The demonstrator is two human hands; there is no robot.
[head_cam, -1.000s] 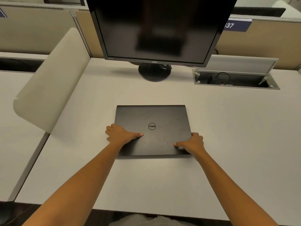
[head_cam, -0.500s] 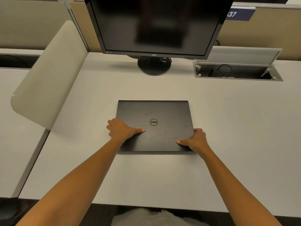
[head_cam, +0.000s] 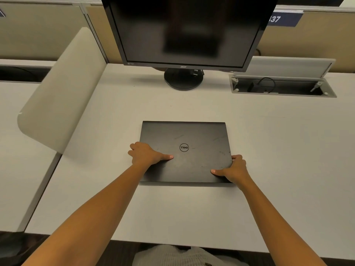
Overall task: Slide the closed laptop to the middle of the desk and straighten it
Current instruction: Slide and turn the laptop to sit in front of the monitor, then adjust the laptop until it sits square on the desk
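Observation:
A closed black laptop [head_cam: 194, 137] with a round logo lies flat on the pale desk [head_cam: 278, 150], in front of the monitor, its edges roughly parallel to the desk's front edge. My left hand [head_cam: 145, 154] grips its left edge, thumb resting on the lid. My right hand [head_cam: 233, 168] holds the near right corner, thumb on top and fingers curled round the side.
A black monitor [head_cam: 184, 29] on a round stand [head_cam: 183, 79] rises behind the laptop. An open cable tray [head_cam: 280, 87] with a raised flap sits at the back right. A rounded beige divider panel [head_cam: 61, 93] borders the desk's left side.
The laptop has shifted slightly right and farther from the desk's front edge, both hands keeping their grip. The view has tilted a little.

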